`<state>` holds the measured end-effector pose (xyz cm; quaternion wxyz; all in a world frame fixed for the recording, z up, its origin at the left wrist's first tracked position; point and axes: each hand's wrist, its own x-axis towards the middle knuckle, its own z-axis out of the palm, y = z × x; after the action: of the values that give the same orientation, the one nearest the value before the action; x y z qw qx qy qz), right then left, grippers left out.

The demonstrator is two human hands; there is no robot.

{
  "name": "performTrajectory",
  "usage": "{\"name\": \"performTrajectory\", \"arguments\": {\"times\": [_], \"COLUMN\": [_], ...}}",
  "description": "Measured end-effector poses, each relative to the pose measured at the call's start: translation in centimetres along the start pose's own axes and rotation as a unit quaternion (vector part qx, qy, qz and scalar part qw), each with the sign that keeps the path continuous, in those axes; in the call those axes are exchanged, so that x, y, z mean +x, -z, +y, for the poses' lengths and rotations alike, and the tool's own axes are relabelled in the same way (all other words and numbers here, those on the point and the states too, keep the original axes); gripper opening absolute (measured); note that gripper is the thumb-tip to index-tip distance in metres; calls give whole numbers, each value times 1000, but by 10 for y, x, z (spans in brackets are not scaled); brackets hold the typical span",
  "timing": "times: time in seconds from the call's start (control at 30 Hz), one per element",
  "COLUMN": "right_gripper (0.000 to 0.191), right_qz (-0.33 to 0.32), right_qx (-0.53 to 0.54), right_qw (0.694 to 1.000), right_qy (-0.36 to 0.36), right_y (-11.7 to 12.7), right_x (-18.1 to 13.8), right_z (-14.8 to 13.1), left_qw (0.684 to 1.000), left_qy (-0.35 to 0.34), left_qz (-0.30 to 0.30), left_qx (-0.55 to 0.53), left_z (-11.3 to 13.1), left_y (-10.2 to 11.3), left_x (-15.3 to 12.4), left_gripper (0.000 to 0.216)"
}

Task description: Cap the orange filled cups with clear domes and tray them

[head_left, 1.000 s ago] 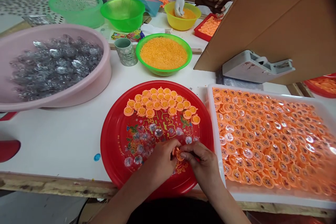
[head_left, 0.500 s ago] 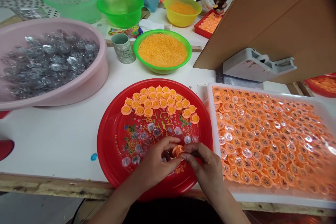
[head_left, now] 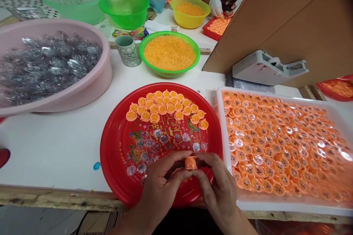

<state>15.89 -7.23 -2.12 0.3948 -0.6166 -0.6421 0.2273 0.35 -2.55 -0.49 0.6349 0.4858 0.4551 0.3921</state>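
Over the near rim of a red round tray (head_left: pixel 116 161), my left hand (head_left: pixel 161 187) and my right hand (head_left: pixel 217 185) pinch one small orange cup (head_left: pixel 191 162) between their fingertips. On the tray's far half lie rows of orange cups filled with yellow grains (head_left: pixel 165 108). Across its middle are several clear plastic lids (head_left: pixel 154 143). Right of the tray, a white tray (head_left: pixel 220 117) is packed with capped orange cups (head_left: pixel 278 143).
A pink basin (head_left: pixel 91 84) of clear lids sits at the left. Behind the red tray are a green bowl of yellow grains (head_left: pixel 169 53) and a grey mug (head_left: pixel 127 50). A cardboard sheet (head_left: pixel 289 18) leans at the right over a white device (head_left: pixel 268 68). Another person's gloved hand (head_left: pixel 215 5) works at the far side.
Both hands drew back toward the near rim of the red tray, lifting the orange cup. The gloved hand across the table moved from the yellow bowl to the small red tray.
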Motion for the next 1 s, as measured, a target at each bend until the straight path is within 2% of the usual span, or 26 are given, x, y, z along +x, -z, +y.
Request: {"name": "performTrajectory", "arguments": {"times": [0.07, 0.27, 0.33, 0.43, 0.57, 0.63, 0.73, 0.87, 1.0], "right_gripper": [26, 20, 20, 14, 12, 17, 21, 21, 30], "right_qz": [7, 24, 33, 39, 37, 74, 129, 142, 144], "right_qx": [10, 51, 74, 113, 175, 160, 101, 61, 19], "right_qw": [1000, 998, 996, 991, 977, 979, 986, 988, 988], "right_qy": [-2, -18, -31, -60, -115, -104, -43, 0, 42], "right_y": [0, -10, -16, -23, -19, -14, -7, -3, -4], "right_x": [0, 3, 6, 14, 24, 25, 24, 19, 11], "right_z": [-3, -16, -18, -12, -1, 0, 0, 2, 5], "left_qw": [1000, 998, 997, 997, 993, 987, 983, 985, 992], "left_qy": [6, -43, -28, 33, 103, 111, 114, 104, 55], "left_qz": [-2, 15, 35, 43, 43, 39, 29, 49, 71], "left_qx": [-5, 48, 61, 59, -45, -109, -140, -129, -84], "left_z": [3, -1, -11, -28, -32, -25, -14, -8, -11], "left_y": [0, 3, 6, 9, 1, -5, -13, -19, -25], "left_x": [0, 0, 1, 9, 22, 23, 23, 18, 13], "left_gripper": [29, 23, 20, 19, 34, 33, 24, 15, 14]}}
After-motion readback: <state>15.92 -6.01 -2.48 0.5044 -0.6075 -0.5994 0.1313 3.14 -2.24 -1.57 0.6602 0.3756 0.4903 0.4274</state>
